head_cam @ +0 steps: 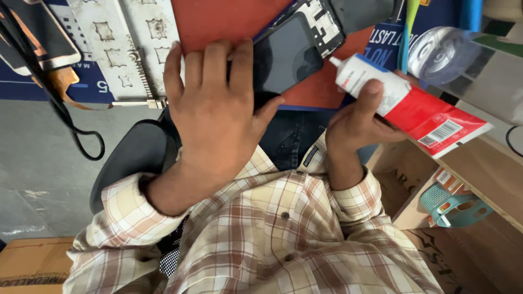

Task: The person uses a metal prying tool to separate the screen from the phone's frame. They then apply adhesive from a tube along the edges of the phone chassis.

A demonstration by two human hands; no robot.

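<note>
Upper-centre, on the red tabletop [218, 19], a phone [286, 57] is being pressed flat by the left hand [215, 111]; a capped (unopened) glue tube [408, 106] is being gripped by the right hand [357, 122], nothing applied yet.

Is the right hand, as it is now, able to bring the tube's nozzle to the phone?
Probably yes: the right hand holds the tube, its nozzle lies beside the phone, nothing between.

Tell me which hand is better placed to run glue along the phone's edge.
Right, probably: the right hand grips the red-and-white tube, its nozzle beside the phone. The left hand lies flat on the phone.
</note>
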